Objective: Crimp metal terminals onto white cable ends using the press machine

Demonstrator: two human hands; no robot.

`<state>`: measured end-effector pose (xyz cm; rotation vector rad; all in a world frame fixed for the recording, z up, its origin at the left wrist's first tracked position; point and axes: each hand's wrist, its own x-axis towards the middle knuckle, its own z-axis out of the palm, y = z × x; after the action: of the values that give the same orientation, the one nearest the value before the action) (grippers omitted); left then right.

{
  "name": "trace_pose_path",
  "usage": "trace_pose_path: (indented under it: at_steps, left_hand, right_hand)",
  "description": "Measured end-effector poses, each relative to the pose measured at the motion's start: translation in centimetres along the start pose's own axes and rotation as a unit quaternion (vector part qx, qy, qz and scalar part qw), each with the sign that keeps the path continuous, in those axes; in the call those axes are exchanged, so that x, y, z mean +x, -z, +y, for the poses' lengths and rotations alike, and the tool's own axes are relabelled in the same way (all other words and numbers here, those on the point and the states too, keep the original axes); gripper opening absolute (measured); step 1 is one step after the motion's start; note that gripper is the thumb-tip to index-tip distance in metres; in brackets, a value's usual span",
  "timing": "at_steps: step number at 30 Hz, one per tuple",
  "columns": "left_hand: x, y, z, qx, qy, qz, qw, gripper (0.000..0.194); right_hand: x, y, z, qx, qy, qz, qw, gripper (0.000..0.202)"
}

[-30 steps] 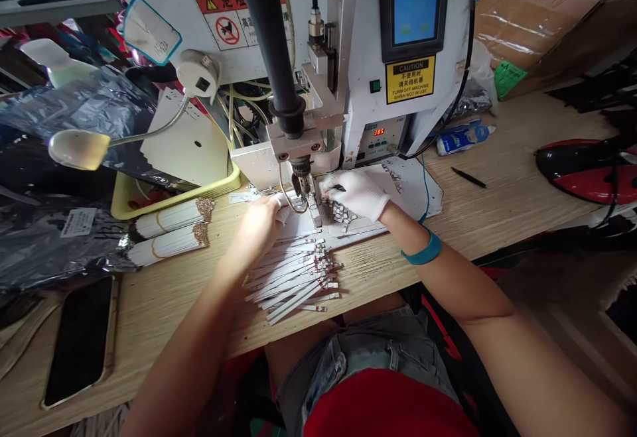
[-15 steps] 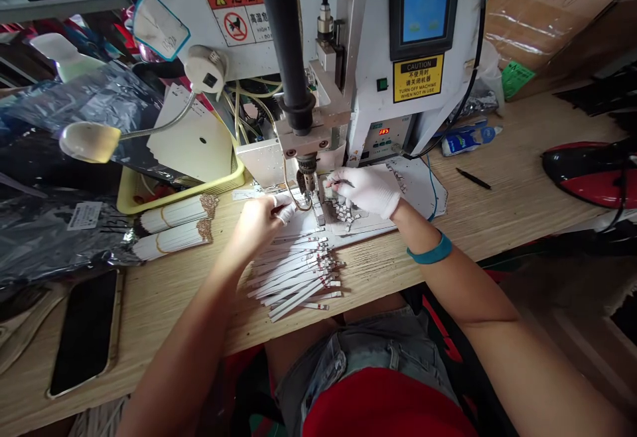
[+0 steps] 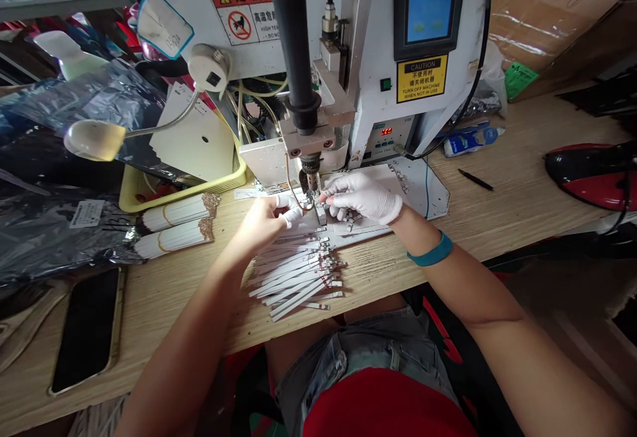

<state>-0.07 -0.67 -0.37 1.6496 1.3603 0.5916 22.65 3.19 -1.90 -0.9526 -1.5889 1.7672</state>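
My left hand point(image 3: 273, 217), with white covers on some fingertips, is closed in a pinch just left of the machine's nozzle point(image 3: 311, 170); what it pinches is too small to make out. On the other side, my right hand point(image 3: 365, 197) wears a white glove, its thumb and forefinger pinched close to the metal block point(image 3: 320, 214) under the nozzle. Whatever lies between those fingertips is hidden. Small metallic pieces point(image 3: 350, 225) lie below my right hand. White strips point(image 3: 293, 281) with small end pieces are heaped on the table in front of the nozzle.
The white machine point(image 3: 371, 39) stands behind my hands. At left are a yellow basket point(image 3: 184, 199), bundled white sticks point(image 3: 174, 241), a bent lamp point(image 3: 94, 140) and a phone point(image 3: 87, 331). At right lie a black pen point(image 3: 475, 180), a blue-white packet point(image 3: 470, 140) and a red-black object point(image 3: 594, 175).
My right hand has moved left, from over the small metallic pieces to beside the nozzle. My left hand has shifted slightly right towards it. The camera view has shifted slightly.
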Motion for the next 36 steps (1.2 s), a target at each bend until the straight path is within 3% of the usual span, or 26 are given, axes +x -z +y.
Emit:
trace_pose_path:
  at_steps: [6, 17, 23, 32, 36]
  left_hand:
    - [0.0, -0.4, 0.3, -0.040, 0.013, 0.000, 0.999, 0.013]
    - [0.3, -0.4, 0.3, -0.034, 0.011, 0.008, 0.999, 0.016]
    - [0.5, -0.8, 0.1, -0.024, 0.015, 0.009, 1.000, 0.008]
    - [0.6, -0.8, 0.7, -0.025, 0.073, 0.034, 0.996, 0.007]
    - [0.6, -0.8, 0.8, -0.056, 0.056, 0.026, 0.997, 0.008]
  right_hand:
    - [0.2, -0.9, -0.5, 0.025, -0.047, 0.026, 0.998, 0.008]
    - [0.4, -1.4, -0.7, 0.025, -0.041, 0.023, 0.999, 0.010]
    - [0.3, -1.4, -0.8, 0.031, -0.053, 0.022, 0.998, 0.015]
    - [0.5, -1.4, -0.2, 0.041, -0.033, 0.028, 0.998, 0.018]
    - [0.5, -1.4, -0.2, 0.059, -0.041, 0.025, 0.997, 0.019]
